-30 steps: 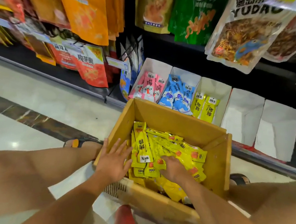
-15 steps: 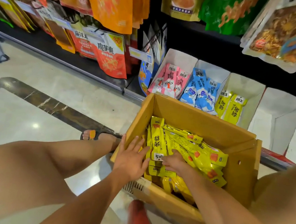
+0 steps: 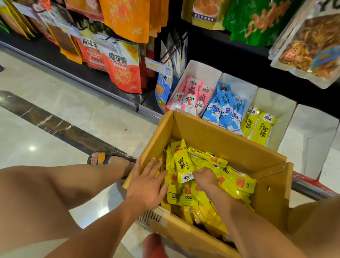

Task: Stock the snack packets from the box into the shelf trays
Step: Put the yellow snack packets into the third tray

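Brown corrugated cardboard box, open-topped, centre to lower right of frame, standing on a pale polished tile floor between the person's bare knees.

Contents: loose heap of flat yellow snack packets with orange and white label ends, filling the box floor.

Left hand: lower centre, at the box's left inner wall. Fingers straight and spread, palm down, fingertips lying on the left edge of the heap; it grips nothing.

Right hand: centre of the box, just right of the left hand. Fingers curled down into the heap and closed on several of the packets; fingertips hidden among them.

White card shelf trays: a row on the bottom shelf directly above the box in the frame, well apart from both hands. Left to right: pink packets, blue packets, then two upright yellow tray packets.

Sandalled foot: left of the box.
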Demonstrator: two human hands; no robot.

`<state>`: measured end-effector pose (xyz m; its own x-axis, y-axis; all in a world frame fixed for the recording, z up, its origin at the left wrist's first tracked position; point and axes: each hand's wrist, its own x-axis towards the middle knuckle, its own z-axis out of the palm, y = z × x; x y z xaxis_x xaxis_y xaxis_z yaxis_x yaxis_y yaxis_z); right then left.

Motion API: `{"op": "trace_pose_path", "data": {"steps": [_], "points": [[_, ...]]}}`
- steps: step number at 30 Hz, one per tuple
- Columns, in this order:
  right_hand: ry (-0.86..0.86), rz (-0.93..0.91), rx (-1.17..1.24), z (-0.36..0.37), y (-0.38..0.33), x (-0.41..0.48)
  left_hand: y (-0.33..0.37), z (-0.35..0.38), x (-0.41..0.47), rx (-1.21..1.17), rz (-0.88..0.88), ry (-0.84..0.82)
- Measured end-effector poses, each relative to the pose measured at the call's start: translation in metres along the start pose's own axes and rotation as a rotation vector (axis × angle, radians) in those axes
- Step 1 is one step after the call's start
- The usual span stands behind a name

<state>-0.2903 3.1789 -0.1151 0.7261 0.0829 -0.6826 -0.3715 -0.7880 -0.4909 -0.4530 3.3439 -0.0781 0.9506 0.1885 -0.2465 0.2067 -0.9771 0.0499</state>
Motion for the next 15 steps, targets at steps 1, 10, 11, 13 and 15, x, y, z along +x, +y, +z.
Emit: {"op": "trace_pose_path", "data": {"steps": [1,10,11,13,15], "points": [[0.018,-0.025,-0.048,-0.011,-0.002,0.0,0.0,0.0,0.0,-0.011,0.0,0.015],[0.153,-0.464,-0.3,-0.139,-0.041,-0.042,0.014,-0.01,0.01,-0.148,-0.084,0.035],[0.16,-0.513,-0.304,-0.154,-0.041,-0.048,0.018,-0.014,0.014,-0.198,-0.099,0.054],[0.178,-0.583,-0.308,-0.183,-0.043,-0.062,0.029,-0.024,0.023,-0.363,-0.087,0.109],[0.175,-0.655,-0.303,-0.208,-0.047,-0.08,0.043,-0.04,0.033,-0.599,-0.05,0.128]]}}
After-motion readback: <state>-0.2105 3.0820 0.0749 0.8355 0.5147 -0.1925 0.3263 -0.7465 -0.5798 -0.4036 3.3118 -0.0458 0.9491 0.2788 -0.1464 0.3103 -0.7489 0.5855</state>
